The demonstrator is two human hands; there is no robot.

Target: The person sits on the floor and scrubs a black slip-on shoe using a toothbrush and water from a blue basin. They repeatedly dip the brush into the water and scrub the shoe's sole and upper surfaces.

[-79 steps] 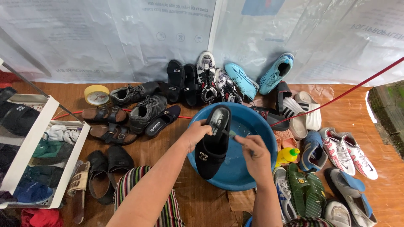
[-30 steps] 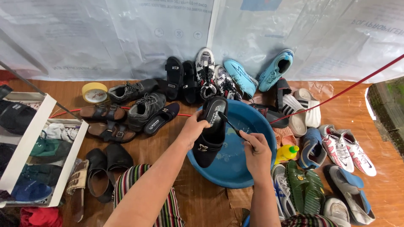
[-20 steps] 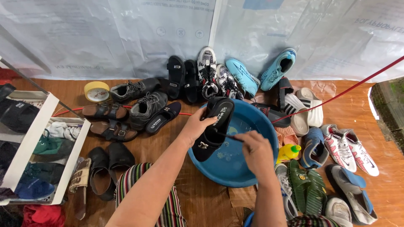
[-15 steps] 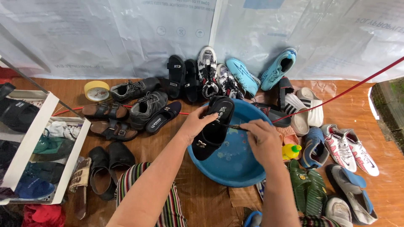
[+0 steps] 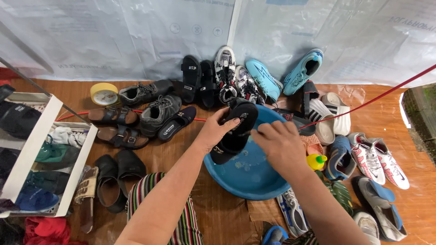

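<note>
The person sits over a blue basin [image 5: 254, 174] set on the wooden floor [image 5: 181, 154]. The left hand [image 5: 213, 131] is clenched around a black sandal [image 5: 234, 131], grasping it from the side, fingers wrapped over its edge. The sandal is held tilted above the near-left part of the basin, toe end up toward the wall, heel end low over the water. The right hand [image 5: 279, 145] is closed with knuckles up, just beside the sandal on its right and touching or nearly touching its edge. Whatever that grip encloses is hidden beneath the fingers; it cannot be told what, if anything, it holds.

Surroundings, as observed:
- A striped cloth [image 5: 181, 213] covers the person's lap, below the left forearm.
- Along the white plastic sheet [image 5: 136, 36] on the wall stand black strap sandals [image 5: 197, 81], patterned boots [image 5: 231, 77] and light blue football boots [image 5: 284, 75].
- Left of the basin lie grey sneakers [image 5: 156, 109], a dark slipper [image 5: 177, 122] and brown buckled sandals [image 5: 116, 124], with a yellow tape roll [image 5: 103, 94] behind them.
- A small yellow bottle with a green cap [image 5: 316, 161] stands just right of the basin.
- Further right, white slides [image 5: 334, 118] and white trainers [image 5: 379, 159] lie among other mixed shoes.
- A white shelf [image 5: 38, 149] at far left holds folded items.
- A red cord [image 5: 372, 97] runs diagonally from the upper right toward the basin.
</note>
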